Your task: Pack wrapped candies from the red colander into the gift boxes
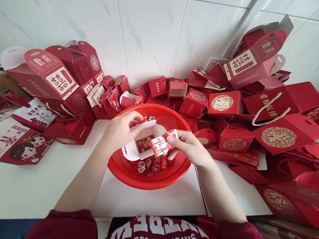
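A red plastic basket [149,184] stands in front of me with several small red wrapped sweets [147,166] in its bottom. Over it, a small open gift box [131,150] shows its white inside and a red packet [146,142] lying in it. My left hand [119,130] is closed on the box's raised far flap, its fingertips partly hidden behind the card. Between the thumb and fingers of my right hand [190,145] is a red-and-white printed packet [162,143], tilted at the box's right side.
Red gift boxes [224,103] are heaped along the right and back of the white table [68,172]. Larger handled boxes [51,74] are stacked at the left, beside a flat printed bag [20,142]. A tiled wall [149,32] rises behind.
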A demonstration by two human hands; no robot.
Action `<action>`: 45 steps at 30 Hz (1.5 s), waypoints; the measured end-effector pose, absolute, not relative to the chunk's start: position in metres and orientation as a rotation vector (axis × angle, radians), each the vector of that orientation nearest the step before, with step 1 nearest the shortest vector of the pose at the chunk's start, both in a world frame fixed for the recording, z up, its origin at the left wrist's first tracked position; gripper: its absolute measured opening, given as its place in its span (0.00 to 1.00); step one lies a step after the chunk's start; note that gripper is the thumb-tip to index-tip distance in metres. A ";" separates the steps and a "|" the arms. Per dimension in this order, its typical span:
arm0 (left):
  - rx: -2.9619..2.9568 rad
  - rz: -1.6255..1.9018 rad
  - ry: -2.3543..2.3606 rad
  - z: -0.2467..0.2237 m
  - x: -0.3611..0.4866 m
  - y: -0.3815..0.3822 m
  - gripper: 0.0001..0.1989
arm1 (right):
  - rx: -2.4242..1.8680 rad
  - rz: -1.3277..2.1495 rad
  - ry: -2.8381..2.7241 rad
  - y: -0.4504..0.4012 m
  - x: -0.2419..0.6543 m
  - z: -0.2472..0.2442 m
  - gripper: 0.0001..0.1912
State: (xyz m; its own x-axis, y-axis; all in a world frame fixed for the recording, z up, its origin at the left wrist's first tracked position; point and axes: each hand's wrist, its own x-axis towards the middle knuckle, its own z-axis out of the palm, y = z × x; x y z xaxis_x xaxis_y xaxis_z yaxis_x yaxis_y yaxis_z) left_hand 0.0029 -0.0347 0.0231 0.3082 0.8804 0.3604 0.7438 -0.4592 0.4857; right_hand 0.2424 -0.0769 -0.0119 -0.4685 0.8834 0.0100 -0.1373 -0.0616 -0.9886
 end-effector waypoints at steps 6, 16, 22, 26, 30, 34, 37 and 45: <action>2.125 0.972 1.234 0.040 -0.001 -0.058 0.10 | -0.951 1.404 -1.587 -0.083 0.235 0.016 0.14; 1.812 0.516 0.933 0.041 0.005 -0.062 0.10 | -0.782 1.446 -1.373 -0.087 0.224 0.013 0.20; 1.669 0.798 1.040 0.035 0.015 -0.059 0.08 | -0.771 1.451 -1.339 -0.070 0.219 0.002 0.18; 1.630 0.702 1.004 0.030 0.014 -0.055 0.10 | -0.750 1.424 -1.351 -0.068 0.218 -0.005 0.19; 1.597 0.630 1.000 0.023 0.012 -0.051 0.12 | -0.777 1.414 -1.425 -0.070 0.218 -0.006 0.23; 1.639 0.597 0.984 0.020 0.011 -0.048 0.11 | -0.806 1.412 -1.519 -0.073 0.218 -0.003 0.27; 1.647 0.600 0.958 0.021 0.009 -0.048 0.12 | -0.773 1.425 -1.541 -0.075 0.217 -0.003 0.26; 1.661 0.632 0.903 0.024 0.006 -0.048 0.12 | -0.701 1.428 -1.497 -0.076 0.214 -0.004 0.18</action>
